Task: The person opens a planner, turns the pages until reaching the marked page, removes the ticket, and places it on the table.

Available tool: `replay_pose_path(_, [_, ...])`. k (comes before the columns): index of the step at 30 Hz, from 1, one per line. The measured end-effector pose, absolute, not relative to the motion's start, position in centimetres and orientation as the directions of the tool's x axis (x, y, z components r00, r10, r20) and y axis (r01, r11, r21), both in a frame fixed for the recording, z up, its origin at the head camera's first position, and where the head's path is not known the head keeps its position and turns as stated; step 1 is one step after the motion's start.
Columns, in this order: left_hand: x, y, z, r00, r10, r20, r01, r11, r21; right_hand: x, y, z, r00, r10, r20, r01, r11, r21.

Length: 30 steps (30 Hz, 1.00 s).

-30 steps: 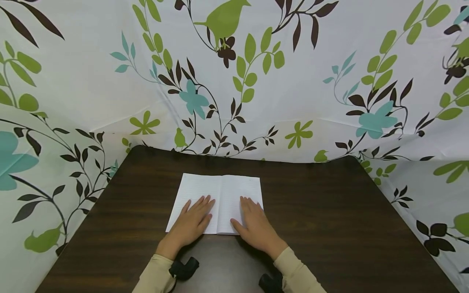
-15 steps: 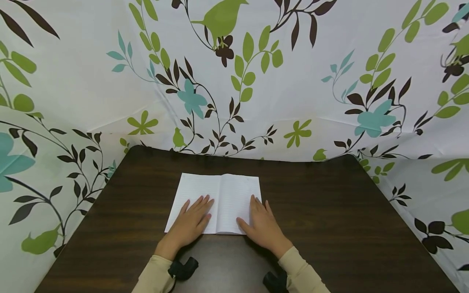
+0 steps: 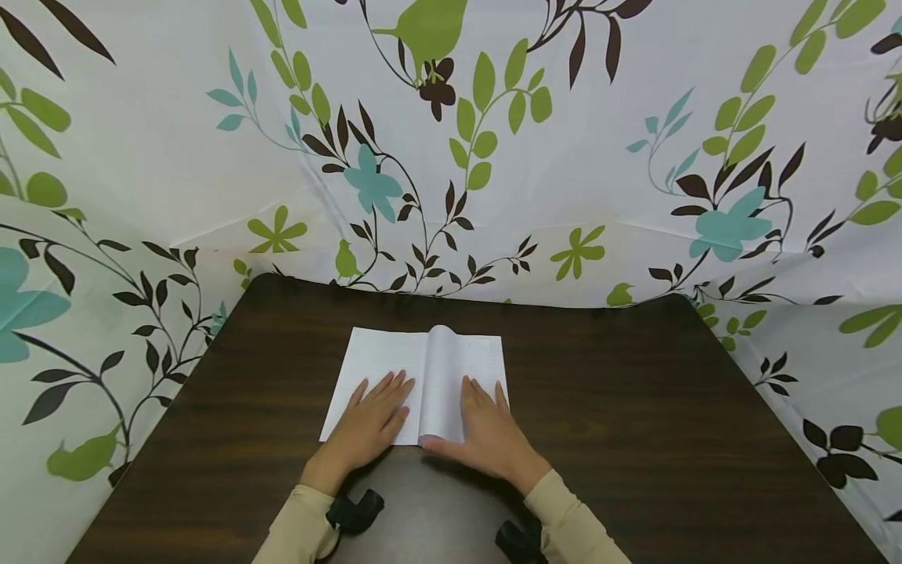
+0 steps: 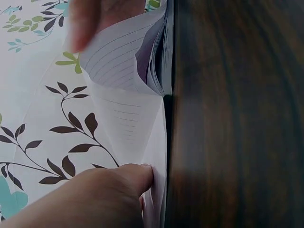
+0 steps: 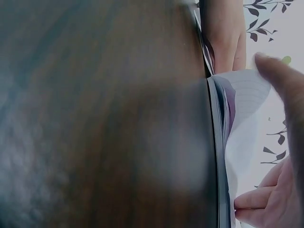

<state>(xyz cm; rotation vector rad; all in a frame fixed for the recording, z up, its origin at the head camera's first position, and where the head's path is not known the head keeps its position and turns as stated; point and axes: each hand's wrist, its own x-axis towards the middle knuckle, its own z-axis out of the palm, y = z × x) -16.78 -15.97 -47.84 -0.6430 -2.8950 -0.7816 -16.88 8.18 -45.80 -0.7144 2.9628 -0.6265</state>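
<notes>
An open lined notebook (image 3: 377, 348) lies on the dark wooden table. My left hand (image 3: 366, 427) rests on the left page with its fingers extended. In the left wrist view, the left thumb (image 4: 137, 178) lies against the page near the lower edge. On the right side, my right hand (image 3: 496, 442) has straight fingers on the page. Its thumb (image 5: 275, 71) is at the lower edge of a right-hand page (image 3: 441, 380) that bulges up in a curl beside the spine. Several sheets (image 5: 223, 102) beneath it fan slightly at the edge.
The dark wooden table (image 3: 599, 392) extends around the notebook on every side. A white cloth with leaf and bird prints (image 3: 564, 180) hangs behind and beside it. Each wrist carries a black camera mount (image 3: 355, 513).
My right hand slid outward to the right, then came back left with its thumb toward the spine. The right page, formerly nearly flat, now curls up. My left hand stays in place.
</notes>
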Motion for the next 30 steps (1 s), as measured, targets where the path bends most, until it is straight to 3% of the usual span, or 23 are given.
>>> replay_pose_path(5, [-16.7,-15.9,-48.0,-0.912,0.374,0.167,0.407,0.782,0.472,-16.8,8.6,-45.9,-0.869,-0.483,0.110,-0.490,0.805,-0.335])
replay_pose_path(9, [-16.7,-15.9,-48.0,-0.914,0.376,0.154,0.402,0.783,0.475,-16.2,9.6,-45.7,-0.853,-0.490,0.180,-0.520,0.776,-0.356])
replay_pose_path(19, [-17.1,-16.4,-47.6,-0.905,0.384,0.182,0.424,0.790,0.442,-15.7,11.1,-45.6,-0.827,-0.389,0.406,-0.535,0.768,-0.353])
replay_pose_path(23, [-17.1,-16.4,-47.6,-0.904,0.393,0.168,0.425,0.787,0.447,-16.0,10.8,-45.5,-0.842,-0.353,0.407,-0.520,0.731,-0.442])
replay_pose_path(30, [-16.8,-16.1,-48.0,-0.899,0.378,0.222,0.438,0.766,0.470,-16.3,8.5,-44.9,-0.814,-0.452,0.364,-0.580,0.651,-0.490])
